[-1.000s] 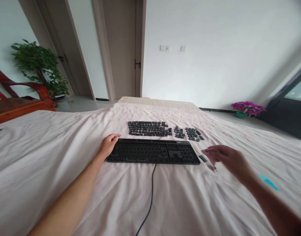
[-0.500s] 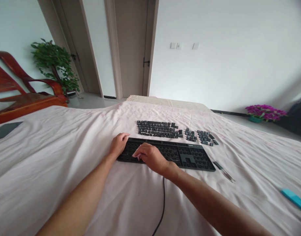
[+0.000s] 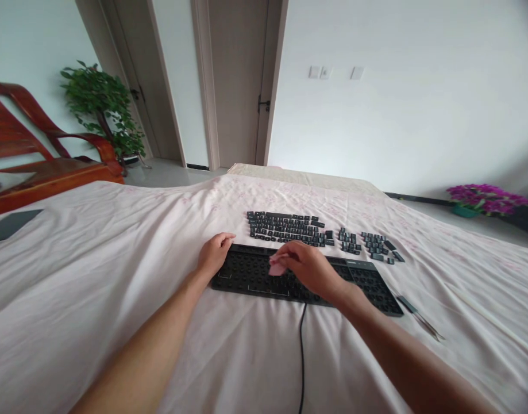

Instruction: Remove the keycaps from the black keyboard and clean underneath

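A black keyboard (image 3: 242, 275) with its keycaps taken off lies on the pale pink bedsheet. My left hand (image 3: 215, 253) grips the upper left corner of its frame, thumb and fingers closed on the edge. Over the middle of the board, my right hand (image 3: 311, 265) pinches a small pink cloth (image 3: 277, 268) that hangs down to the switches. Part of the keyboard is hidden under this hand and wrist. Behind the board, loose black keycaps (image 3: 285, 225) lie in rows, with smaller groups of keycaps (image 3: 349, 241) farther right.
Tweezers (image 3: 419, 317) lie just right of the keyboard. A black cable (image 3: 302, 356) runs from its front edge toward me. At the far left rests a dark flat object (image 3: 12, 224). Beyond the sheet are a wooden chair (image 3: 87, 141), a green plant (image 3: 97, 100) and purple flowers (image 3: 488, 197).
My right hand has moved right and up along the keyboard with the pink cloth, uncovering its lower left part. The left hand still holds the corner. The view has shifted slightly.
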`<state>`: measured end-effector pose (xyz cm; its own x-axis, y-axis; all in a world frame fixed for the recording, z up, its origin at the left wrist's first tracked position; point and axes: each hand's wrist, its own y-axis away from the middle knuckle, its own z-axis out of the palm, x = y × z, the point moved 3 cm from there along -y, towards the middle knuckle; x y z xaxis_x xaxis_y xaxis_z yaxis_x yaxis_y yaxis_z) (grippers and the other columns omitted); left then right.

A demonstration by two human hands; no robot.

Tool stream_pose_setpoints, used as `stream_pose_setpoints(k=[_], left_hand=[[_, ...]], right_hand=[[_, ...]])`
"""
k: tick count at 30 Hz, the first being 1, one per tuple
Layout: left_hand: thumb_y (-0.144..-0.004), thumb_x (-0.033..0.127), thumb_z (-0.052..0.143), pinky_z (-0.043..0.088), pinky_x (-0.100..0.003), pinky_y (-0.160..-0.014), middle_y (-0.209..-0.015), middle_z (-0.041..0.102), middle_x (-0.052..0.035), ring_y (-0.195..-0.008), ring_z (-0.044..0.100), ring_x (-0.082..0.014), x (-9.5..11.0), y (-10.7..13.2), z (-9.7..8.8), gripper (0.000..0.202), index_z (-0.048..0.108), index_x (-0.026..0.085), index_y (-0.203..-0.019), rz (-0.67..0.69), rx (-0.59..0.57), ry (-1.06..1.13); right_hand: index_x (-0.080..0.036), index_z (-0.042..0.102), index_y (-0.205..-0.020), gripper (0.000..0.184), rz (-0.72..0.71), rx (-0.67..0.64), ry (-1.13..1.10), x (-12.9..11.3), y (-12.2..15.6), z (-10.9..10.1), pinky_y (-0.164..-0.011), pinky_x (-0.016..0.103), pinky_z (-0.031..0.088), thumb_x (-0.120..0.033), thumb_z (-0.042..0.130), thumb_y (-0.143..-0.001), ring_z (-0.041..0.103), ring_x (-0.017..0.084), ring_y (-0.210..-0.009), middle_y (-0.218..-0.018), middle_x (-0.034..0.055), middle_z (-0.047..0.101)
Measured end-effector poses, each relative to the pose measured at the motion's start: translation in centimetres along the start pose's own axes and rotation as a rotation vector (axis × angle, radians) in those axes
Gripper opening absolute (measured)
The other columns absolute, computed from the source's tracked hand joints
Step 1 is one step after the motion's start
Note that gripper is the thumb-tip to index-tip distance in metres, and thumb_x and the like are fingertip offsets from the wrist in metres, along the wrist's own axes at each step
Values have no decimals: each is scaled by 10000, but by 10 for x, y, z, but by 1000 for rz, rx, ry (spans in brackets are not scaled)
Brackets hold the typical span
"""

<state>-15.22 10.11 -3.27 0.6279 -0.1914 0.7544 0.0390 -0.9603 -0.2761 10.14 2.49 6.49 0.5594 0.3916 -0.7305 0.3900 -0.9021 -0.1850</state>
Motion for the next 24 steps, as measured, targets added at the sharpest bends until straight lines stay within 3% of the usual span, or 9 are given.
stream_pose_setpoints(k=[2, 4, 6, 9, 13, 16, 19, 22, 24], left_hand=[[-874, 322, 471, 489, -323, -881, -1127, 722, -46, -1041, 652, -239, -2, 0, -1, 322, 716, 235, -1064, 0, 8, 29], [-873, 331, 466, 498, -321, -865, -1092, 734, -52, -1004, 666, -237, -4, 0, -2, 334, 712, 223, -1073, -16, -6, 66], [-875, 339, 459, 510, -317, -836, -1047, 745, -55, -951, 682, -229, -5, 1, -2, 352, 699, 208, -1098, -27, -31, 116], [-863, 306, 468, 514, -311, -851, -1049, 743, -54, -960, 681, -219, -4, 2, -2, 348, 692, 194, -1104, -3, -33, 169], [-854, 265, 472, 509, -316, -890, -1074, 737, -46, -994, 673, -214, -3, 2, -2, 316, 711, 210, -1053, 1, -19, 171], [-851, 240, 471, 501, -326, -909, -1057, 742, -44, -1001, 672, -217, -2, 1, -2, 315, 714, 216, -1050, 1, -21, 159], [-853, 233, 473, 499, -329, -899, -1038, 747, -51, -987, 675, -221, -1, 1, -3, 314, 716, 214, -1051, -11, -18, 136], [-859, 250, 480, 498, -320, -882, -1036, 747, -46, -986, 671, -220, 2, 1, -4, 304, 718, 222, -1046, -22, -8, 98], [-856, 260, 491, 494, -307, -881, -1054, 743, -33, -995, 665, -213, 3, 0, -4, 292, 722, 232, -1033, -25, 5, 85]], right_hand=[[-186, 650, -939, 192, -48, -34, -246, -17, -19, 34, -777, 270, 499, -307, 503, -921, 701, 169, -796, -815, 21, 739], [-190, 635, -965, 181, -69, -73, -357, -26, -39, 65, -732, 247, 498, -306, 503, -921, 702, 152, -754, -844, 16, 739], [-195, 659, -919, 163, -80, -92, -260, -26, -56, 87, -717, 227, 478, -288, 525, -911, 689, 143, -739, -782, 1, 730], [-190, 696, -783, 149, -87, -80, 70, -19, -66, 97, -679, 221, 439, -296, 617, -852, 655, 150, -728, -764, 17, 721], [-195, 701, -707, 221, -79, -120, 303, -12, -47, 76, -656, 228, 419, -322, 604, -859, 645, 159, -728, -779, 41, 718], [-208, 691, -686, 246, 19, -171, 419, -1, -22, 40, -622, 241, 407, -280, 552, -876, 659, 178, -723, -738, 46, 714], [-193, 620, -540, 275, 174, -213, 601, 15, -4, -2, -575, 270, 384, -265, 610, -805, 652, 213, -659, -638, 72, 682], [-197, 630, -656, 200, 256, -101, 387, 21, -2, -23, -530, 236, 394, -271, 561, -829, 625, 167, -593, -584, 39, 646], [-198, 615, -810, 168, 294, -12, 60, 17, -11, -14, -464, 203, 396, -310, 501, -863, 575, 125, -505, -553, -2, 604]])
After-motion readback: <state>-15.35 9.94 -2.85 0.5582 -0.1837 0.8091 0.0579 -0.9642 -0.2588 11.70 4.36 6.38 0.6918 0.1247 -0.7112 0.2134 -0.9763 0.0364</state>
